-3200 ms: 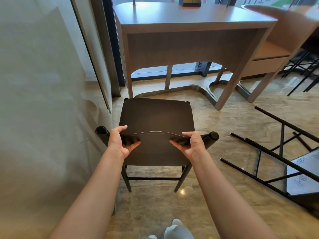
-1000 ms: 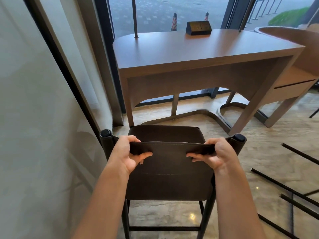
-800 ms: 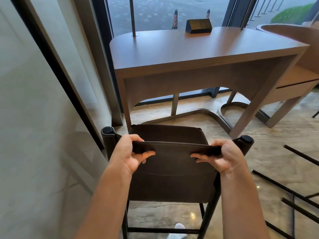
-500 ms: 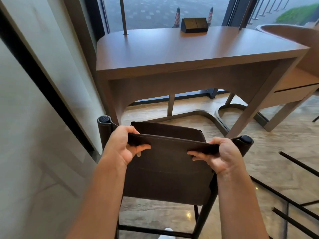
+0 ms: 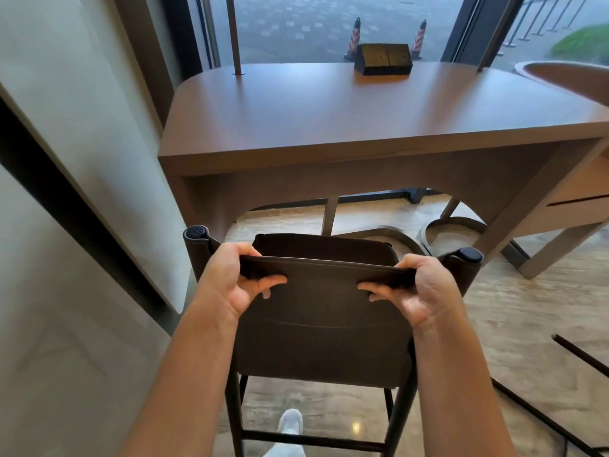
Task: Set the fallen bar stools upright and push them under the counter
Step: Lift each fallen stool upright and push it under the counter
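A pale wall panel (image 5: 66, 166) stands close on the left, and thin black bars (image 5: 580, 351) lie on the glossy stone floor (image 5: 514, 324) at the right. A dark block (image 5: 384, 59) sits at the far edge of the brown wooden desk (image 5: 362, 110), which has rounded corners. The stool (image 5: 323, 328), with a smooth dark leather-like back and black metal legs, stands upright before the desk's near edge, toward its left corner. The left hand (image 5: 227, 282) and right hand (image 5: 425, 288) each have a closed grip around the backrest's top rim.
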